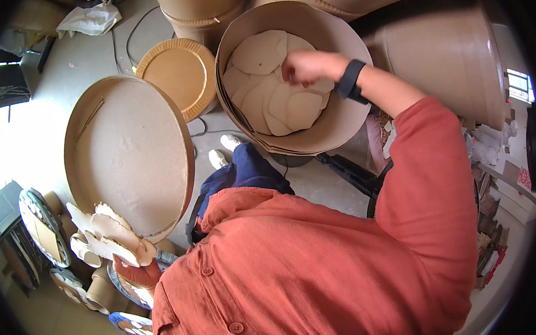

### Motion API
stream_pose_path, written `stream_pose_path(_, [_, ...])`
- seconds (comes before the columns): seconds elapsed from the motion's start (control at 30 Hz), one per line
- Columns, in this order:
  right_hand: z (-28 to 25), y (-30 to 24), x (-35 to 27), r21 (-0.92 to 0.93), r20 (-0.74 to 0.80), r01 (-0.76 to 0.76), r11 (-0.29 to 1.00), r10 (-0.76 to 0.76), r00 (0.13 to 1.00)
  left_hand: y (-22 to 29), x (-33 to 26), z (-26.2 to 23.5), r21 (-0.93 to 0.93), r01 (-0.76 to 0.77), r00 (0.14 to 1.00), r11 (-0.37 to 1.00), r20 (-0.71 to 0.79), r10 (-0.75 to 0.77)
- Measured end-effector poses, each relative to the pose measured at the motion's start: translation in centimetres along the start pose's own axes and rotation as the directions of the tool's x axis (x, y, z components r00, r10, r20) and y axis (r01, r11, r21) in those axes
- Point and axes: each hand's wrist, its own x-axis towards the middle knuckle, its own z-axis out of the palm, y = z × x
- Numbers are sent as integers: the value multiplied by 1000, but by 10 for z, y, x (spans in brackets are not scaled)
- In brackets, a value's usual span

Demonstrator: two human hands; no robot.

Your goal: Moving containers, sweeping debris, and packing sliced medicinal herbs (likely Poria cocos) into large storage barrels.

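Note:
My left hand, at the lower left, is closed around several flat cream pieces with ragged, torn-looking edges, fanned out above the fingers. On the other side, my right hand reaches into a tall round cardboard drum, its fingers curled down over the contents. Inside lie overlapping pale flat pieces with rounded, irregular outlines. The fingertips are partly hidden and slightly blurred, so what they pinch, if anything, does not show. A dark band sits on my right wrist.
A large shallow round cardboard lid leans at my left. Behind it stands a brown drum with a crimped rim. Bigger drums crowd the far side and right. Round decorated panels lie at left; black cables cross the floor.

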Motion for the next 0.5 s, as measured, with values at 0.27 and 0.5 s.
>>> stream_pose_path(0.27, [10,-9,-9,-265,90,69,962,-46,995,1,0,-4,-96,30,988,995,153,-15])
stream_pose_path(0.5, [-13,-21,36,266,-336,89,960,6,942,-2,-2,-10,-35,-27,994,999,101,30])
